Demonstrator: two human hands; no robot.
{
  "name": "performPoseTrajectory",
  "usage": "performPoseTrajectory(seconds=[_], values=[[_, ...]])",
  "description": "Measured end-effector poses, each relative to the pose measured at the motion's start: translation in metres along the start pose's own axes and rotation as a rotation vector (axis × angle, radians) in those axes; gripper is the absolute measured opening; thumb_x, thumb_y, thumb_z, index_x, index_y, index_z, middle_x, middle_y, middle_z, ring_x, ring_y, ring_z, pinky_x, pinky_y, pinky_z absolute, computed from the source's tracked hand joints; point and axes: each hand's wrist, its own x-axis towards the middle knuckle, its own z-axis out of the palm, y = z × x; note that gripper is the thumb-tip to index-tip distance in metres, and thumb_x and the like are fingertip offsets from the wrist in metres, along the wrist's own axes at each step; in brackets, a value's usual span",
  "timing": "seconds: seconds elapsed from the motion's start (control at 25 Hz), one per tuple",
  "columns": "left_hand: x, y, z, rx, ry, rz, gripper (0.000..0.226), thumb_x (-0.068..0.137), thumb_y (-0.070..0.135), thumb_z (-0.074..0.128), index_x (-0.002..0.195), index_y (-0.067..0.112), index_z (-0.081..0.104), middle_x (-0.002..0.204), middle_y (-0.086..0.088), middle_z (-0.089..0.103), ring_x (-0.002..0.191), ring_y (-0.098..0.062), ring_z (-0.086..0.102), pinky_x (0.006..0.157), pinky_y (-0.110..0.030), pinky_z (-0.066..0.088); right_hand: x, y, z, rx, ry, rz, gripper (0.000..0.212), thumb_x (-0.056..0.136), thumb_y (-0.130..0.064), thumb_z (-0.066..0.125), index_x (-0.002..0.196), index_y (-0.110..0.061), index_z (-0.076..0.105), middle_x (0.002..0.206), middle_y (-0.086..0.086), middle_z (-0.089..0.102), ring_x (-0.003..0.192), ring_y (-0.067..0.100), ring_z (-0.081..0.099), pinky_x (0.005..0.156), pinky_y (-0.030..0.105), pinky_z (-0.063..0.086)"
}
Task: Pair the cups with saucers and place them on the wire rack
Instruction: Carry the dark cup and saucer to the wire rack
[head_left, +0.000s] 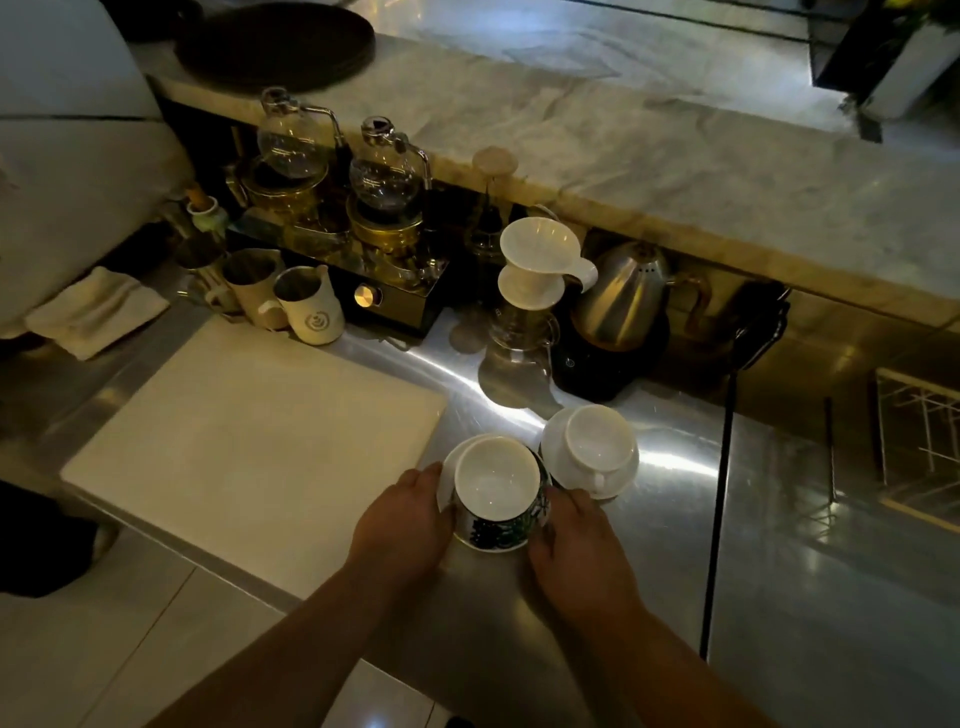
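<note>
Low ctr of frame, patterned cup (496, 486): white inside, dark green print outside, upright btwn both hands, sitting on/over a white saucer.
Its saucer (450, 464): only the rim shows, at the cup's upper left; can't tell if it rests on the counter or is lifted.
L hand (402, 519): fingers curled round the saucer's left edge, grasping it.
R hand (571, 540): fingers curled against the cup's lower right wall, grasping it.
White cup (597, 435): just upper right of the patterned one, upright on its own plate, handle toward the camera.
White plate (558, 462): flat on the counter, close to the R hand's fingertips.
Wire rack (917, 441): far right edge, well apart from both cups, partly cut off.
Steel counter (675, 545): under everything, bright glare streak.
White board (249, 421): left of the cups, lying flat.
Black cable (719, 493): runs down the counter, right of the cups.
Kettle (623, 291): on a dark base, behind the white cup.
White dripper (540, 244): atop a glass server, left of kettle.
Siphon brewers (384, 176): upper left, w/ steel pitchers (306, 306) in front.
</note>
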Motion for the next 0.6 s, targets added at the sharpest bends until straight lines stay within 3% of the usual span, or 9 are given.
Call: performPoseTrajectory(seconds=[0.24,0.48,0.6], values=[[0.015,-0.003,0.003,-0.13,0.01,-0.027,0.057,0.096,0.047,0.055,0.148,0.032,0.038,0.139,-0.007,0.059,0.12,-0.03,0.061,0.1,-0.047,0.051,0.014,0.002,0.009,0.267,-0.038,0.151,0.038,0.1,-0.035,0.053,0.137,-0.039,0.046,0.133,-0.003,0.065,0.12,0.02,0.061,0.097,0.036,0.046],[0.019,-0.002,0.008,-0.184,-0.008,-0.037,0.05,0.095,0.046,0.05,0.143,0.034,0.039,0.125,-0.008,0.069,0.11,-0.031,0.067,0.092,-0.044,0.053,0.02,0.001,0.012,0.356,-0.041,0.184,0.027,0.101,-0.041,0.051,0.128,-0.04,0.045,0.13,-0.002,0.066,0.114,0.016,0.061,0.09,0.031,0.044],[0.014,-0.004,0.011,-0.22,-0.009,-0.054,0.046,0.096,0.044,0.051,0.14,0.034,0.04,0.124,-0.007,0.071,0.108,-0.03,0.067,0.09,-0.043,0.052,0.016,0.001,0.014,0.38,-0.04,0.209,0.036,0.1,-0.042,0.054,0.134,-0.035,0.043,0.131,-0.003,0.064,0.117,0.017,0.06,0.091,0.029,0.042]])
